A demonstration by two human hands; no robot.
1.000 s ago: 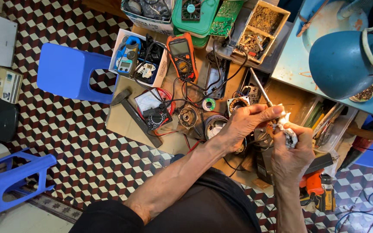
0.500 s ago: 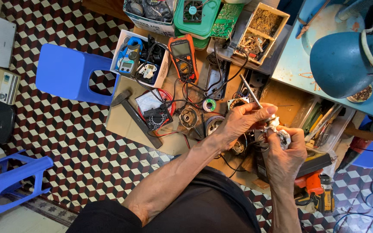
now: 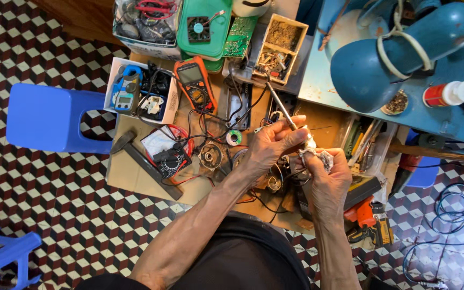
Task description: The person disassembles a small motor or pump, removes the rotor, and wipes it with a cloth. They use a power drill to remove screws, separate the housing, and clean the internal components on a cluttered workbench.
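My left hand (image 3: 268, 146) grips a soldering iron (image 3: 279, 104) by its lower end, the metal shaft pointing up and away toward a wooden parts box (image 3: 281, 45). Its tip end meets a crumpled white cloth (image 3: 318, 156), which my right hand (image 3: 326, 180) pinches between thumb and fingers. The two hands touch above a cardboard-covered work board (image 3: 135, 172) on the floor. Wires and a round motor part (image 3: 210, 157) lie just under and to the left of them.
An orange multimeter (image 3: 194, 83), a white box with a blue clamp meter (image 3: 127, 92), a solder spool (image 3: 234, 137) and a green lid with a small fan (image 3: 202, 27) lie behind. A blue lamp (image 3: 398, 53) hangs right. There is a blue stool (image 3: 49, 118) left and an orange drill (image 3: 369, 217) near right.
Both hands have stayed together with the iron against the cloth. They have shifted slightly left and up in the view, and the iron's shaft now leans more steeply away.
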